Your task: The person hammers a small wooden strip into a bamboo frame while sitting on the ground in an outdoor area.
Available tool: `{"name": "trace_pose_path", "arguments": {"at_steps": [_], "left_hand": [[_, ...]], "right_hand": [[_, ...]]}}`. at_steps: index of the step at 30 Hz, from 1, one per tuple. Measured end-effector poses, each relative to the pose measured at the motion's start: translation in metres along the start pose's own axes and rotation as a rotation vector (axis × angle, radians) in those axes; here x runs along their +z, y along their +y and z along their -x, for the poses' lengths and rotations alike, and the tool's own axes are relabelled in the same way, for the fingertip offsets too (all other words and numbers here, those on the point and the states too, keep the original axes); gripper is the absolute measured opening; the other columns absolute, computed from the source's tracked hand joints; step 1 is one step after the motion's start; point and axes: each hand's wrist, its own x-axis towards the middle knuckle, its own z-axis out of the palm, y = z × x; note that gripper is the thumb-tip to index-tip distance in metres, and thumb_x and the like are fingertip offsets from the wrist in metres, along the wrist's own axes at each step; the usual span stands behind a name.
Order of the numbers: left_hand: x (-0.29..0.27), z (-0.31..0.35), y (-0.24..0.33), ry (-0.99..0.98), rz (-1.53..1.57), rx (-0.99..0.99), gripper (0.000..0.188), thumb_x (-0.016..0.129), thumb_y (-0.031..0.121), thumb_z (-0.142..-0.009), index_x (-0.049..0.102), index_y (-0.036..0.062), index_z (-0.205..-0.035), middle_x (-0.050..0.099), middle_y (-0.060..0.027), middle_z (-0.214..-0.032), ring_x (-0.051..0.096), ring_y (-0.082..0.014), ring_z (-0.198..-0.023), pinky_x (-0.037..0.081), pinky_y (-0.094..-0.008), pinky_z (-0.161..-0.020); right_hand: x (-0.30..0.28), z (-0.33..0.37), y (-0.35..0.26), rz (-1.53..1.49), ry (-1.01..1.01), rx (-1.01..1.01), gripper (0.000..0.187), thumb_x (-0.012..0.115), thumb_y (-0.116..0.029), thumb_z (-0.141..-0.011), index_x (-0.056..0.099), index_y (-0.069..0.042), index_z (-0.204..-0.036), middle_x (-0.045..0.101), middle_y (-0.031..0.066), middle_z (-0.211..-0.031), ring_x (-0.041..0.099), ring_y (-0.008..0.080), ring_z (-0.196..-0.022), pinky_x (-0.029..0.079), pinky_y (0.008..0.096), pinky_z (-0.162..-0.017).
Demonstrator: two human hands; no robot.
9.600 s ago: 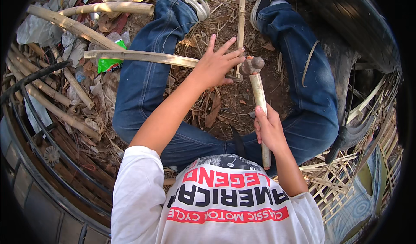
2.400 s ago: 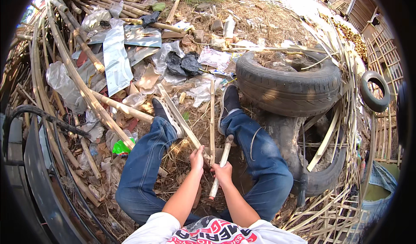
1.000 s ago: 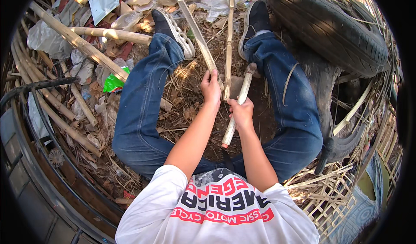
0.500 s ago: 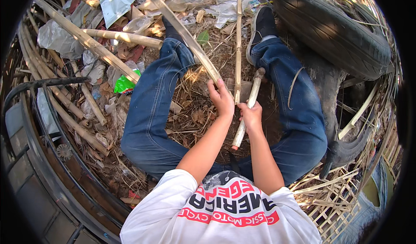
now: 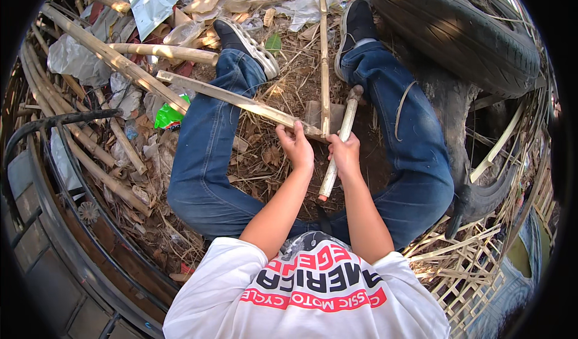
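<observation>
My left hand is closed on the near end of a split bamboo strip, which slants away to the far left across my left shin. In my right hand is a hammer, gripped around its pale round handle with the small head pointing away from me. A second bamboo strip lies lengthwise between my feet, its near end close to both hands. Beneath that end, a flat brownish block is partly hidden by the strips.
Bamboo poles and plastic scraps litter the ground at left, with a green wrapper by my left leg. A black metal frame stands nearer. On the right are a tyre, a log and woven bamboo lattice.
The bamboo strip in my left hand has swung down to the left, its near end lowering toward the block and uncovering my left shoe. My right hand keeps its grip on the hammer.
</observation>
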Motion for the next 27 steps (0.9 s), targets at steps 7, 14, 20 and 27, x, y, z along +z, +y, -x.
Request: {"name": "trace_pose_path", "arguments": {"at_steps": [7,14,20,27], "left_hand": [[0.005,0.005,0.010,0.003,0.023,-0.045,0.021,0.051,0.016,-0.102,0.042,0.0024,-0.115,0.055,-0.0045,-0.095,0.051,-0.0107,-0.086,0.042,-0.0275,-0.080],[0.006,-0.002,0.021,-0.001,0.017,-0.082,0.024,0.047,0.020,-0.104,0.040,0.0033,-0.119,0.055,-0.0092,-0.108,0.050,-0.0151,-0.098,0.039,-0.0311,-0.090],[0.014,-0.006,0.018,0.070,0.028,-0.061,0.022,0.046,0.019,-0.104,0.040,0.0025,-0.118,0.056,-0.0093,-0.103,0.052,-0.0150,-0.093,0.041,-0.0309,-0.086],[0.009,-0.012,0.019,0.007,-0.031,-0.067,0.026,0.050,0.023,-0.102,0.041,0.0041,-0.117,0.056,-0.0071,-0.101,0.053,-0.0144,-0.092,0.042,-0.0305,-0.085]], "right_hand": [[-0.005,0.002,0.000,0.067,0.019,-0.009,0.021,0.067,-0.008,-0.076,0.053,0.002,-0.088,0.052,0.0044,-0.061,0.050,0.0129,-0.045,0.043,0.0283,-0.038],[-0.011,0.003,-0.005,0.091,0.021,0.029,0.026,0.067,-0.006,-0.077,0.053,0.002,-0.097,0.052,0.0024,-0.063,0.049,0.0107,-0.048,0.042,0.0267,-0.040],[-0.004,0.002,-0.003,0.107,0.029,0.008,0.030,0.070,-0.007,-0.079,0.052,0.003,-0.101,0.053,0.0023,-0.065,0.050,0.0102,-0.050,0.042,0.0260,-0.041],[0.000,-0.003,0.005,0.049,0.081,-0.017,0.023,0.072,-0.008,-0.079,0.053,0.002,-0.090,0.060,0.0070,-0.071,0.054,0.0142,-0.047,0.043,0.0292,-0.039]]}}
